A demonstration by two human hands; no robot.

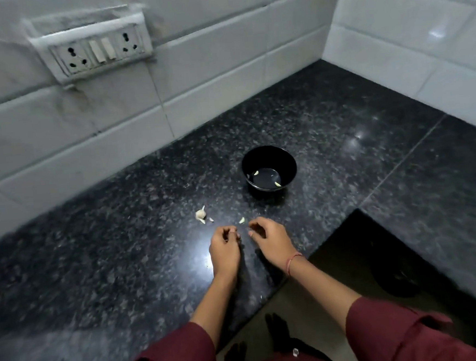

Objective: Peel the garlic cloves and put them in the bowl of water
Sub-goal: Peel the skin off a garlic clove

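Two peeled cloves (256, 173) float in the water of the black bowl (286, 159), which stands on the dark speckled desk (123, 260) well beyond the hands. Nearer, a garlic piece still in its skin (201, 214) lies on the desk, with a loose clove (242, 220) just beside the right hand's fingertips. The left hand (225, 249) and right hand (268, 239) sit close together, fingers curled inward and tips almost meeting. I cannot tell whether either pinches a clove; that spot is too small and blurred. A red thread band (293, 261) circles the right wrist. A socket plate (98, 50) hangs on the white tiled wall.
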